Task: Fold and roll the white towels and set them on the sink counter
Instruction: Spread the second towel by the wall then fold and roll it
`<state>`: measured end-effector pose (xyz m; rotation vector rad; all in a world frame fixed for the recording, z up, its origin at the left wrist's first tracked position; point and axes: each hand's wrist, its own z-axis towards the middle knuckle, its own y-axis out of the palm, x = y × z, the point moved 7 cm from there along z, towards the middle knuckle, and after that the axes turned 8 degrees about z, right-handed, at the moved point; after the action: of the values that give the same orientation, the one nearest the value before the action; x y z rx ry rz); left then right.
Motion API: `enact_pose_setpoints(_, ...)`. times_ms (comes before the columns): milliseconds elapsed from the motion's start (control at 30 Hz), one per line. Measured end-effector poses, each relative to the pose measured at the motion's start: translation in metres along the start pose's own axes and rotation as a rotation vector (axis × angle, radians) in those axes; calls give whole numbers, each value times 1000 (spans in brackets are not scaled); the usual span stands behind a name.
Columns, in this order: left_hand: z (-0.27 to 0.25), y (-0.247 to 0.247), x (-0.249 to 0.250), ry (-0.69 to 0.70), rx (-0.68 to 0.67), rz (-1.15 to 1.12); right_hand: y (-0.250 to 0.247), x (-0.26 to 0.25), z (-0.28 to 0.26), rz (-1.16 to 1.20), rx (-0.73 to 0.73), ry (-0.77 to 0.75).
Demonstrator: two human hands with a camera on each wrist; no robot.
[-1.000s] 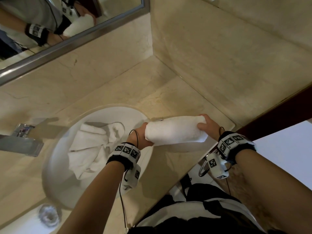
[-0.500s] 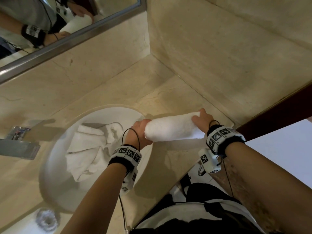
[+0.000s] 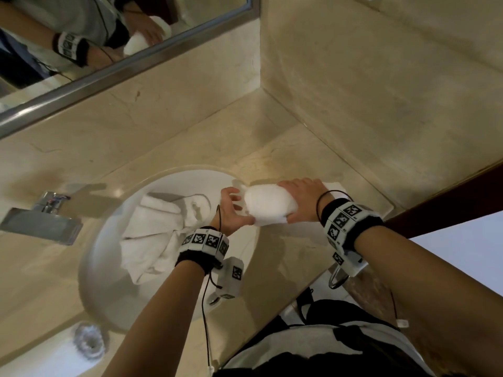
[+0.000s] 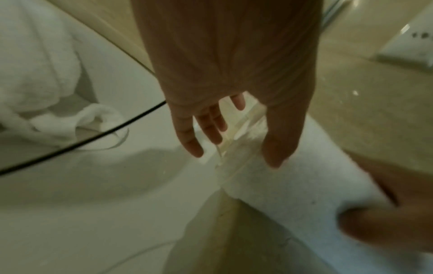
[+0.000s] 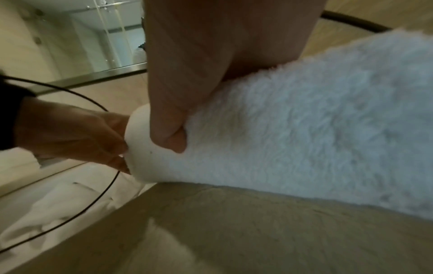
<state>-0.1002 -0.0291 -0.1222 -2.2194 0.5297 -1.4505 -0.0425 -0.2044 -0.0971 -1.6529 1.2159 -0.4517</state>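
The rolled white towel [image 3: 268,204] lies on the beige marble bench [image 3: 285,148], just right of the sink basin [image 3: 92,268]; the right hand [image 3: 304,197] covers its far end, the grip holding the roll with fingers over the top and the thumb pressed into the near side, as the right wrist view shows plainly; how far the roll runs under that hand is hidden. The left hand [image 3: 231,210] sits at the roll's basin-side end, its grip wide, fingers spread and fairly straight; the thumb touches the towel's edge, but whether the fingertips touch it cannot be told, since the left wrist view is dim and blurred. A loose crumpled towel [image 3: 160,227] lies in the basin, partly covered by the left wrist; the tap [image 3: 40,221] is cut by the left edge; the mirror [image 3: 81,36] above shows only part of the person.
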Motion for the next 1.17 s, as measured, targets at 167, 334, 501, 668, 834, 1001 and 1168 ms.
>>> enact_pose_setpoints(167,-8,-21,5,74,251,-80,-3,0,13,41,-50,32)
enact_pose_setpoints(334,-8,-20,20,-7,292,-101,-1,-3,12,2,-9,28)
enact_pose_setpoints(501,-3,-20,31,-187,262,71,0,-4,9,-19,16,17)
enact_pose_setpoints(668,2,-17,31,-273,67,245,0,-5,7,-26,23,16)
enact_pose_setpoints(834,-5,-12,66,-99,124,670,2,-2,6,-27,50,41)
enact_pose_setpoints(1001,-9,-7,67,-129,132,620,1,-3,8,-18,36,63)
enact_pose_setpoints(1168,-13,-16,48,-193,258,319,1,-3,6,-19,56,56)
